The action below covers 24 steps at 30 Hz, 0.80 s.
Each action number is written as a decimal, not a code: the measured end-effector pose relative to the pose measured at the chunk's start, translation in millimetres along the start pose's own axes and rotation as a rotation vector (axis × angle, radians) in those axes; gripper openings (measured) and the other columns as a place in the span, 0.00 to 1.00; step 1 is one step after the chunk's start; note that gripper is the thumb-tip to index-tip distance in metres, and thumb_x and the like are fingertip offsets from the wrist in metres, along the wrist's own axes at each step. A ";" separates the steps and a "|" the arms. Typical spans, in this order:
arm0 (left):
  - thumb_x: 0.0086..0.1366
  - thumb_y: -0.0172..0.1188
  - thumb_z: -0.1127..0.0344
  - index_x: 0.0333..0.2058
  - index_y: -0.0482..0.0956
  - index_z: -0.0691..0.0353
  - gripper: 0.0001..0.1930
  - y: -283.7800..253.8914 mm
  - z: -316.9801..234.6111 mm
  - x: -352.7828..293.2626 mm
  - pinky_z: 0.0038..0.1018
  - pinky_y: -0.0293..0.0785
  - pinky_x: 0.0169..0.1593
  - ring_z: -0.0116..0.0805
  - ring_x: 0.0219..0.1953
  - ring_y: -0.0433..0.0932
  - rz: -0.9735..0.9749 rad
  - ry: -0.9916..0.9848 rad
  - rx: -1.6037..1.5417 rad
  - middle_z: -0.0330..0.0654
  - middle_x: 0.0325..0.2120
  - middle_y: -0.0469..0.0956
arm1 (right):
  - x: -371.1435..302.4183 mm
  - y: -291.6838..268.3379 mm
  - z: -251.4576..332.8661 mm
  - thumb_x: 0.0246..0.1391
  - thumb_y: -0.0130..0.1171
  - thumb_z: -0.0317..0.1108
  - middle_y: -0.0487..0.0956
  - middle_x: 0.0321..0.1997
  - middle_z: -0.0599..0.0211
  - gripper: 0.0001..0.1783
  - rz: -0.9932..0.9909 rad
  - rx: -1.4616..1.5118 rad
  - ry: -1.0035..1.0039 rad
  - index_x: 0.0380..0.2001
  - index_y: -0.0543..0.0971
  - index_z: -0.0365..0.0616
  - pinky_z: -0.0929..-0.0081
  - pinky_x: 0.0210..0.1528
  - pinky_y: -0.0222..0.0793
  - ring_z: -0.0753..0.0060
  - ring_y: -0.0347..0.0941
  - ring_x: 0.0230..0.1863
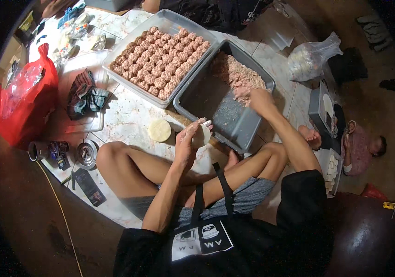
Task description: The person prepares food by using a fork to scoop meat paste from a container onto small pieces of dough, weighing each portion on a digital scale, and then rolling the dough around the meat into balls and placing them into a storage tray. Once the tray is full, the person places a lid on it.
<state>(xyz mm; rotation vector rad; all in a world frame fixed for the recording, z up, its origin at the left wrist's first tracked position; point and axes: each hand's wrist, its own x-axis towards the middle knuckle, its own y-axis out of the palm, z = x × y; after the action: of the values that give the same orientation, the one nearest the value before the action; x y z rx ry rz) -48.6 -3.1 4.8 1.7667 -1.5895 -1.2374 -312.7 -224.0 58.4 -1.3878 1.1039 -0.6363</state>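
My left hand (187, 142) is closed around a thin round dumpling wrapper (201, 136), held upright above my crossed legs. A stack of round pale wrappers (159, 130) lies on the marbled surface just left of it. My right hand (261, 102) reaches into a grey tub (179, 102), its fingers curled at the near edge of the pinkish ground meat filling (240, 77); the fingertips are partly hidden. The filling is heaped at the tub's far right side. Next to the tub, a clear plastic container (135, 88) holds rows of shaped meat dumplings (160, 60).
To the left are a red plastic bag (26, 106), a checked cloth (86, 94), a metal ashtray (86, 153), a mug (37, 151) and a dark flat box (89, 187). A filled clear bag (310, 60) stands at right. Another person (364, 147) sits farther right, near other tubs.
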 end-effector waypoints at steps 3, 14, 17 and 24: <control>0.79 0.54 0.56 0.63 0.73 0.73 0.25 0.0 5.1 -2.0 0.38 0.78 0.64 0.43 0.57 0.82 -0.006 0.002 -0.010 0.55 0.57 0.80 | -11.8 4.6 17.4 0.52 0.55 0.23 0.83 0.36 0.32 0.11 0.027 0.084 0.127 0.34 0.85 0.28 0.44 0.43 0.81 0.31 0.84 0.39; 0.79 0.51 0.58 0.62 0.74 0.73 0.24 2.8 -1.3 0.1 0.40 0.80 0.62 0.48 0.57 0.83 0.073 -0.030 -0.089 0.57 0.54 0.81 | -49.1 28.3 19.2 0.60 0.55 0.31 0.83 0.40 0.33 0.11 -0.175 0.060 0.134 0.35 0.86 0.37 0.40 0.46 0.78 0.26 0.81 0.40; 0.76 0.55 0.55 0.59 0.73 0.74 0.25 -13.5 -16.7 -5.2 0.40 0.81 0.61 0.49 0.54 0.84 -0.012 0.097 -0.167 0.58 0.50 0.82 | -61.0 -37.8 37.9 0.55 0.60 0.27 0.84 0.32 0.40 0.09 -0.019 0.217 0.002 0.30 0.86 0.34 0.45 0.43 0.79 0.36 0.83 0.38; 0.73 0.62 0.56 0.61 0.72 0.73 0.28 -0.5 -33.5 -21.5 0.35 0.78 0.63 0.42 0.55 0.83 -0.081 0.208 -0.027 0.55 0.53 0.82 | -156.6 -107.8 131.4 0.64 0.60 0.34 0.82 0.29 0.41 0.13 0.088 0.980 0.008 0.44 0.86 0.37 0.60 0.35 0.77 0.52 0.86 0.31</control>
<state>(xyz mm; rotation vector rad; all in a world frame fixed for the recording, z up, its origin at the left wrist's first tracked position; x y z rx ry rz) -18.6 9.9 27.6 1.8910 -1.3906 -1.0660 -233.4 -42.4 177.4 -0.4860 0.6769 -0.9438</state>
